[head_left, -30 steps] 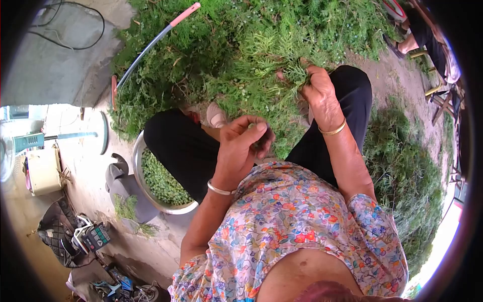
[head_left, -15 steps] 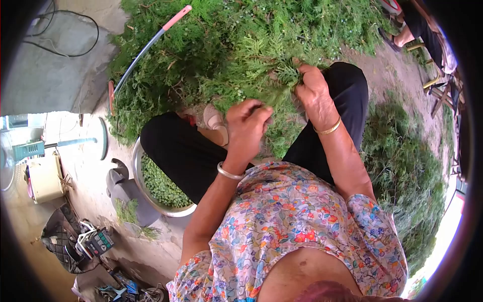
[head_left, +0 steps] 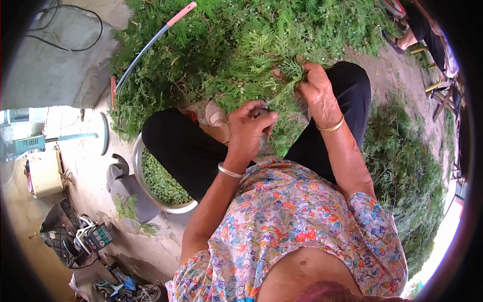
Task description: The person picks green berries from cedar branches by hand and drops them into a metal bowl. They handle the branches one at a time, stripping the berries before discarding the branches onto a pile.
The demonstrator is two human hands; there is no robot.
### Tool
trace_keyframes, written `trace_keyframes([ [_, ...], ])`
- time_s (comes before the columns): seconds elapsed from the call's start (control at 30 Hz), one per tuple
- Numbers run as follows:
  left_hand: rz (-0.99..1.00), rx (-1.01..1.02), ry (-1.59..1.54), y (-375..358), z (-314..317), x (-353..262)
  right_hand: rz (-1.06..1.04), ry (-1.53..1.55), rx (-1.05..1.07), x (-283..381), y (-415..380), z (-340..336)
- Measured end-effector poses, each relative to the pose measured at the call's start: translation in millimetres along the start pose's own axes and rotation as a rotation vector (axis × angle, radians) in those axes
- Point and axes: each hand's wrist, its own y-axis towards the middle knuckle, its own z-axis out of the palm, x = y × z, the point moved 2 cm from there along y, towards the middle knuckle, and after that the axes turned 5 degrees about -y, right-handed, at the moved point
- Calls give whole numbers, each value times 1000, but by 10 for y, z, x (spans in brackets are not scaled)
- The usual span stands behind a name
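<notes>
My right hand (head_left: 318, 93), with a gold bangle on the wrist, is closed round a green arborvitae branch (head_left: 286, 70) whose flat, scaly sprays fan out above the fingers. Lower and to its left, my left hand (head_left: 250, 126), with a silver bangle, hangs just short of the sprays. Its fingers are curled with the thumb across in front; whatever lies in them is hidden. Beside my left knee, a metal basin (head_left: 191, 206) holds many small green cones (head_left: 163, 176), partly covered by my dark trouser leg.
Cut evergreen branches (head_left: 186, 55) are heaped ahead, with more (head_left: 402, 176) at the right. A curved tool with a pink handle (head_left: 182, 14) rests on the heap. A grey cloth-like object (head_left: 136, 196) lies by the basin. Another person's leg (head_left: 406, 39) shows at upper right.
My left hand has shifted slightly right, its thumb now clearer. The right hand has barely moved and keeps the branch. The whole view has shifted a little.
</notes>
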Motion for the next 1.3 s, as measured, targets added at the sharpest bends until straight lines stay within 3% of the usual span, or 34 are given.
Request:
trace_keyframes([
  [0.33,-170,53,-138,48,78,38,-67,6,6,23,-80,26],
  [0.4,-221,151,-296,31,97,43,-40,2,11,1,-28,-1],
  [0.57,-137,134,-297,60,38,110,3,-15,-17,-12,-80,57],
  [0.63,-122,182,-276,42,60,28,-93,-223,8,7,-139,83],
  [0.73,-185,178,-332,10,110,-56,-47,-136,-34,-10,-60,22],
  [1.03,-159,81,-240,12,62,9,13,-172,6,-82,202,-257],
  [1.3,-111,119,175,1,118,-64,-1,-150,-43,-100,108,-132],
])
